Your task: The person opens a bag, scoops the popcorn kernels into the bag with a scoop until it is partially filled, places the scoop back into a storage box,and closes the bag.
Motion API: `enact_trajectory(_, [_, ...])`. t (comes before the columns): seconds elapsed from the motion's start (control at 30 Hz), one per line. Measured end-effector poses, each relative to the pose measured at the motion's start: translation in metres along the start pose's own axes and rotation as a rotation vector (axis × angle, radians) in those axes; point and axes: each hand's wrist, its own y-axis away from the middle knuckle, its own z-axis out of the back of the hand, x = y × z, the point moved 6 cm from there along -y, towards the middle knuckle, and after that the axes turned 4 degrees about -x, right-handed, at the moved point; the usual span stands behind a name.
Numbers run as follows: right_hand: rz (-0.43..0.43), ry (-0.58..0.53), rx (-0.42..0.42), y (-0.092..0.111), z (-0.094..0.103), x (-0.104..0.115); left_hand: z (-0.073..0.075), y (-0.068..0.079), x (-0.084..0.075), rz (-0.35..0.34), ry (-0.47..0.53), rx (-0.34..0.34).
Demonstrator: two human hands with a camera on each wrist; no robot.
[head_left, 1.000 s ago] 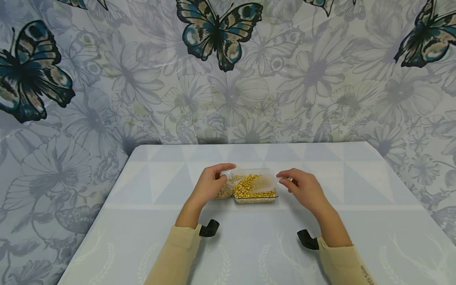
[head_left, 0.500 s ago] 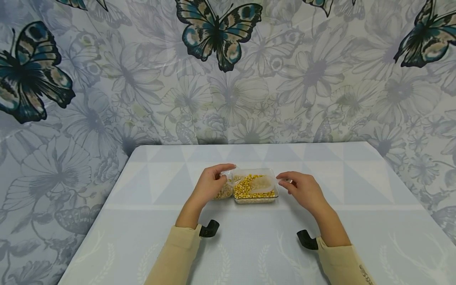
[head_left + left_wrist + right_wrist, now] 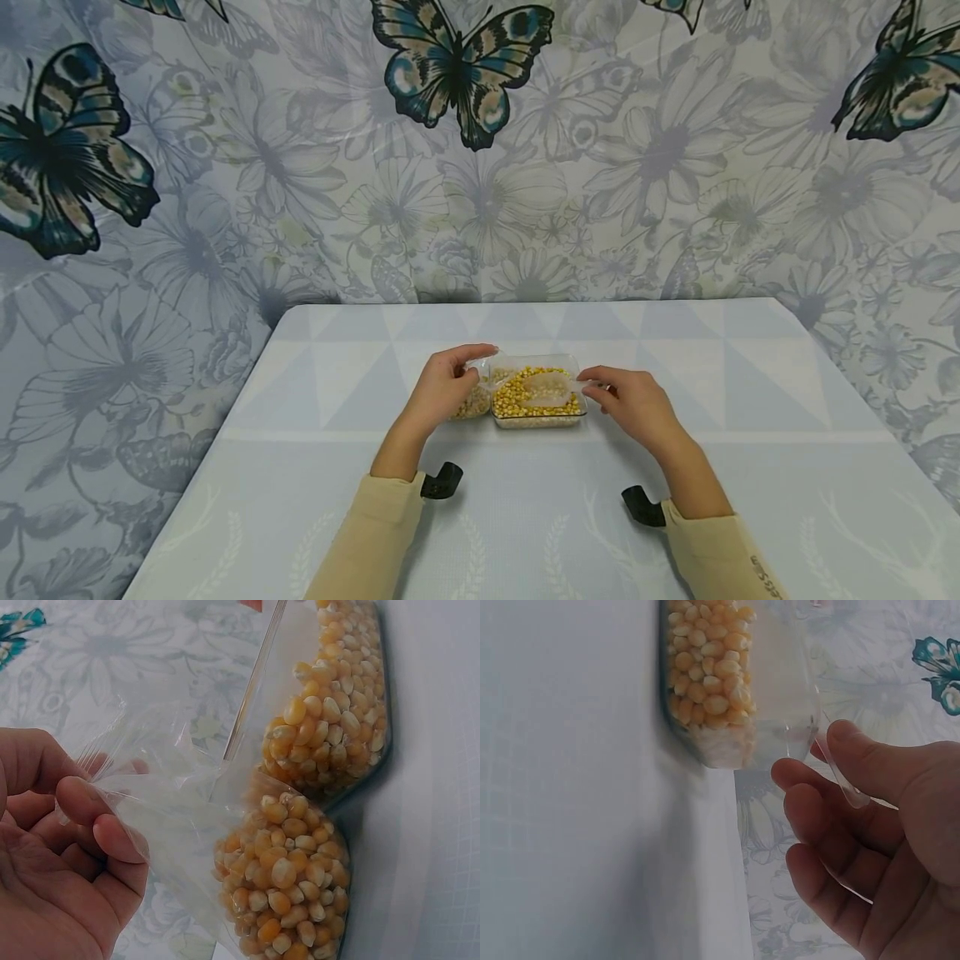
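Observation:
My left hand (image 3: pixel 442 379) pinches the gathered top of a clear plastic bag (image 3: pixel 169 817), with corn kernels (image 3: pixel 281 892) filling its lower part. Right beside the bag stands a clear rectangular container (image 3: pixel 538 422), also holding yellow corn kernels (image 3: pixel 513 396). Between thumb and fingers, my right hand (image 3: pixel 630 400) grips the handle of a translucent plastic spoon (image 3: pixel 847 776) at the container's right rim. The bowl of the spoon lies among the kernels in the head view, with kernels showing through or in it.
Both things stand on a pale table (image 3: pixel 525 517) patterned with triangles. Behind the table's far edge hangs a floral cloth (image 3: pixel 525 225) with butterflies. Black wrist mounts (image 3: pixel 643 506) stick out inward from both sleeves.
My right hand has shifted slightly left and down toward the container, and the spoon has gone further left into the kernels. My left hand stays on the bag.

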Motion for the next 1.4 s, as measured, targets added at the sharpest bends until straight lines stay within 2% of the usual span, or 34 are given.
enact_trajectory(0.8, [-0.016,0.019,-0.017,-0.001,-0.011,0.002,-0.001,0.000,-0.001,0.000,-0.013,-0.005])
enact_trajectory(0.97, [-0.001,-0.030,-0.047,-0.001,-0.011,0.000,-0.001,0.000,-0.001,0.001,-0.016,-0.001])
enact_trajectory(1.13, [0.015,-0.128,-0.083,0.000,-0.011,-0.004,-0.001,0.000,-0.002,0.002,-0.014,0.002])
enact_trajectory(1.4, [-0.004,-0.200,-0.081,-0.002,-0.015,-0.011,0.000,0.001,-0.001,0.008,0.002,-0.005])
